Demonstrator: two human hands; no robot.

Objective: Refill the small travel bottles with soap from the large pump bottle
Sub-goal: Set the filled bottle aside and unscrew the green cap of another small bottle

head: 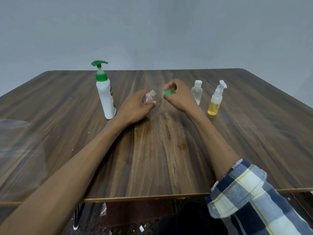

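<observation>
A small clear travel bottle [149, 97] is gripped in my left hand [135, 106], tilted to the right with its open threaded neck bare. Just to its right, my right hand [177, 96] pinches a small green cap [167, 92], a short gap away from the neck. The large white pump bottle [105, 97] with a green pump head stands upright left of my left hand. A second clear travel bottle [197, 92] with a white cap stands right of my right hand.
A small pump bottle [216, 100] half full of yellow liquid stands at the far right of the row. All of it is on a dark wooden table [160, 158], whose front edge runs near my elbows. A grey wall rises behind.
</observation>
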